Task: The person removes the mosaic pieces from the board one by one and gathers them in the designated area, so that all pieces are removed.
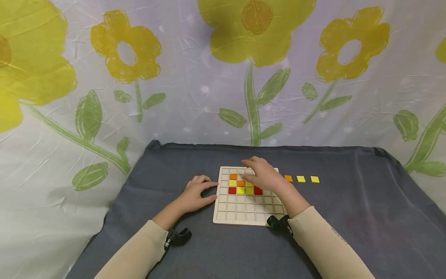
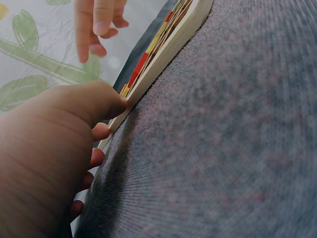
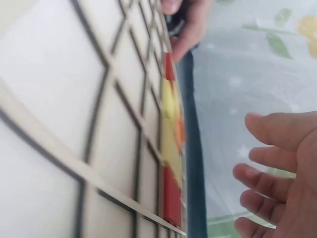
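A pale wooden grid board (image 1: 244,217) lies flat on the cloth. Red, yellow and orange square tiles fill several cells in its upper middle, among them a red tile (image 1: 232,190), a yellow tile (image 1: 240,190) and an orange tile (image 1: 233,176). At the board's left edge rests my left hand (image 1: 195,195), its thumb (image 2: 111,101) and fingertips against the side. My right hand (image 1: 263,174) hovers over the upper part of the board, fingers spread and nothing held between them; it hides some cells behind it.
Right of the board, a loose orange tile (image 1: 288,178) and two yellow tiles, one nearer (image 1: 301,179) and one farther (image 1: 315,179), lie in a row. Dark grey cloth (image 1: 366,217) covers the table. Behind it hangs a flower-printed curtain (image 1: 188,97).
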`<state>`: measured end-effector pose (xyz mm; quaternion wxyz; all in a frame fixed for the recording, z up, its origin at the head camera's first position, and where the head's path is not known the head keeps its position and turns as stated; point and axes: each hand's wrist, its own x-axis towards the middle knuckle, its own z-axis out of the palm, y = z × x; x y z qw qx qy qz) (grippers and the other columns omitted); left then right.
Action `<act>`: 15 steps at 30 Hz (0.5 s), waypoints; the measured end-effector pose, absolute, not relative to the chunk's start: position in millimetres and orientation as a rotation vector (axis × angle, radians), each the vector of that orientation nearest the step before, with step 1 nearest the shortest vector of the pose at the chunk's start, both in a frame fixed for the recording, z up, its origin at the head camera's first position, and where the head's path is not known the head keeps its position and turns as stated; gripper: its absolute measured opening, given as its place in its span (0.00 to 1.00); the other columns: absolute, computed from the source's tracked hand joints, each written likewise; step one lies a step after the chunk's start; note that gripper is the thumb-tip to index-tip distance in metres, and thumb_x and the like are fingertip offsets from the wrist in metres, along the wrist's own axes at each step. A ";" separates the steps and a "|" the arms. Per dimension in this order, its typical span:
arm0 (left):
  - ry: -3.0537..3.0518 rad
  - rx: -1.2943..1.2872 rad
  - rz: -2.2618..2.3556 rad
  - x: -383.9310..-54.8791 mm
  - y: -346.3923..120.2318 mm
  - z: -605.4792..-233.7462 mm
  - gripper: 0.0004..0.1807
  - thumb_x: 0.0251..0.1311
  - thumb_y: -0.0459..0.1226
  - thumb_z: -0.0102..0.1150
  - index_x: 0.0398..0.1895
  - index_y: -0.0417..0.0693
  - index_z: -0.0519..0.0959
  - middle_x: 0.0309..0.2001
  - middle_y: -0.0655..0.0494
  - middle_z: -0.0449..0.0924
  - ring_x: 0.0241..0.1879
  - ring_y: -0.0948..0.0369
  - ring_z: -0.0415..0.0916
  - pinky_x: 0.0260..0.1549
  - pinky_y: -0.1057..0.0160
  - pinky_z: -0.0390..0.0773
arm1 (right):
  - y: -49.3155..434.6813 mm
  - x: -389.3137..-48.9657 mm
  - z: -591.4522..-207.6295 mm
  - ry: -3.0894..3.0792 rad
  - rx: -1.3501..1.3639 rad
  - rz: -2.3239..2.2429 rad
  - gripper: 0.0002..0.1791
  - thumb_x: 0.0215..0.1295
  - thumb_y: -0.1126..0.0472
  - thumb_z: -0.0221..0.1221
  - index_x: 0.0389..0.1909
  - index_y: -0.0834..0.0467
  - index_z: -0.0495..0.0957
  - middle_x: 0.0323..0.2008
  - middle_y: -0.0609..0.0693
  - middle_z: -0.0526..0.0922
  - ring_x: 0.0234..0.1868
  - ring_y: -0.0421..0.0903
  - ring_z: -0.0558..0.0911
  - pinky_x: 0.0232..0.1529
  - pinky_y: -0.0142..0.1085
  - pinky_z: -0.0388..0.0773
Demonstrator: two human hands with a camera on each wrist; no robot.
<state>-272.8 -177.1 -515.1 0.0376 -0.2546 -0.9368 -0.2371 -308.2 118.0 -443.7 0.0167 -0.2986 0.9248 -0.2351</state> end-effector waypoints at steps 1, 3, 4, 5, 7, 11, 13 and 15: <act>-2.876 -0.782 -0.727 -272.9 -177.1 -515.3 0.27 0.67 0.48 0.66 0.67 0.52 0.80 0.54 0.55 0.73 0.58 0.52 0.65 0.56 0.45 0.63 | 116.6 -308.2 -446.1 2.867 -0.916 -0.712 0.34 0.74 0.51 0.62 0.75 0.60 0.67 0.63 0.60 0.73 0.62 0.59 0.72 0.60 0.54 0.72; -2.874 -0.786 -0.724 -272.8 -176.9 -515.5 0.27 0.67 0.48 0.66 0.67 0.52 0.80 0.54 0.55 0.73 0.58 0.52 0.65 0.56 0.46 0.64 | 113.6 -308.2 -450.7 2.850 -0.888 -0.673 0.36 0.74 0.48 0.61 0.77 0.57 0.65 0.67 0.60 0.70 0.65 0.60 0.69 0.61 0.55 0.69; -2.872 -0.788 -0.726 -272.4 -176.7 -515.0 0.26 0.67 0.48 0.66 0.67 0.52 0.80 0.54 0.55 0.73 0.58 0.51 0.65 0.55 0.45 0.64 | 112.1 -308.4 -452.6 2.840 -0.883 -0.655 0.37 0.74 0.47 0.61 0.78 0.57 0.64 0.68 0.60 0.69 0.65 0.60 0.68 0.61 0.55 0.69; -2.872 -0.790 -0.728 -272.0 -176.5 -514.4 0.26 0.67 0.48 0.66 0.67 0.51 0.80 0.54 0.54 0.73 0.57 0.51 0.65 0.55 0.45 0.64 | 110.7 -308.5 -454.2 2.832 -0.881 -0.629 0.37 0.74 0.46 0.61 0.78 0.56 0.64 0.68 0.60 0.68 0.65 0.59 0.68 0.61 0.55 0.68; -2.873 -0.789 -0.731 -271.2 -176.3 -513.1 0.26 0.67 0.48 0.66 0.67 0.51 0.80 0.54 0.54 0.73 0.58 0.51 0.65 0.55 0.45 0.64 | 108.1 -308.6 -457.3 2.808 -0.885 -0.589 0.37 0.75 0.44 0.60 0.78 0.55 0.64 0.69 0.58 0.68 0.63 0.57 0.67 0.60 0.54 0.67; -2.878 -0.784 -0.740 -270.7 -175.9 -511.7 0.26 0.67 0.47 0.66 0.66 0.51 0.80 0.54 0.54 0.73 0.58 0.51 0.65 0.55 0.45 0.64 | 103.7 -309.3 -462.9 2.770 -0.916 -0.517 0.37 0.76 0.42 0.58 0.78 0.56 0.64 0.68 0.57 0.68 0.58 0.54 0.67 0.56 0.51 0.66; -2.877 -0.783 -0.737 -271.0 -175.8 -512.2 0.26 0.67 0.48 0.66 0.66 0.51 0.80 0.54 0.54 0.73 0.58 0.51 0.65 0.55 0.45 0.64 | 101.4 -309.9 -465.8 2.767 -0.928 -0.493 0.36 0.76 0.43 0.57 0.77 0.56 0.65 0.66 0.57 0.68 0.56 0.53 0.66 0.53 0.49 0.65; -2.879 -0.781 -0.733 -271.6 -176.0 -512.9 0.26 0.68 0.48 0.65 0.67 0.51 0.80 0.54 0.55 0.73 0.58 0.52 0.65 0.55 0.45 0.64 | 98.9 -310.8 -468.7 2.780 -0.930 -0.476 0.35 0.76 0.43 0.58 0.76 0.57 0.67 0.65 0.57 0.68 0.54 0.52 0.66 0.51 0.47 0.65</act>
